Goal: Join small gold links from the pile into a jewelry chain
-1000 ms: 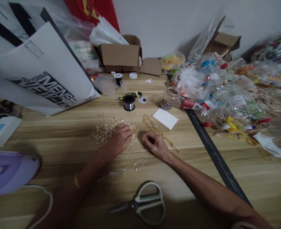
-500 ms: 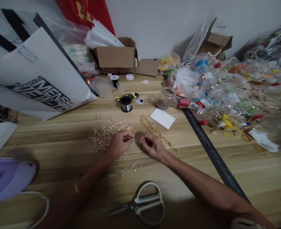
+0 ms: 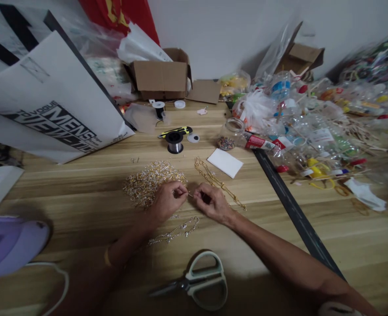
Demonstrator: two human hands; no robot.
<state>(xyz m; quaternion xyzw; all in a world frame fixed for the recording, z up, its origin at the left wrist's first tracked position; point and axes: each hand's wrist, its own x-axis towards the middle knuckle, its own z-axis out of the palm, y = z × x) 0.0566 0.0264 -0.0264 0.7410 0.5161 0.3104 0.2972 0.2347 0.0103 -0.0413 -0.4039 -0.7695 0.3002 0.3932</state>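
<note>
My left hand (image 3: 168, 199) is closed in a pinch at the right edge of a heap of small gold and silver metal pieces (image 3: 149, 177). My right hand (image 3: 214, 202) pinches too, facing it a short gap away. A small thin metallic piece (image 3: 190, 194) spans the gap between both sets of fingertips; its exact kind is too small to make out. Beyond my right hand lies a gold chain (image 3: 210, 175). A silver chain (image 3: 181, 230) rests below my left hand. Scissors with pale handles (image 3: 207, 278) lie nearer to me, blades pointing left.
Behind the heap are a wire spool (image 3: 174, 142), a yellow-black utility knife (image 3: 181, 131) and a bead jar (image 3: 228, 134). A white paper pad (image 3: 225, 163) lies right of them. Plastic bottles (image 3: 312, 127) crowd the right; a large paper bag (image 3: 55, 105) and purple iron (image 3: 12, 245) stand left.
My left hand has shifted slightly right, closer to the right hand, so the gap between the fingertips is narrower. The right hand has barely moved.
</note>
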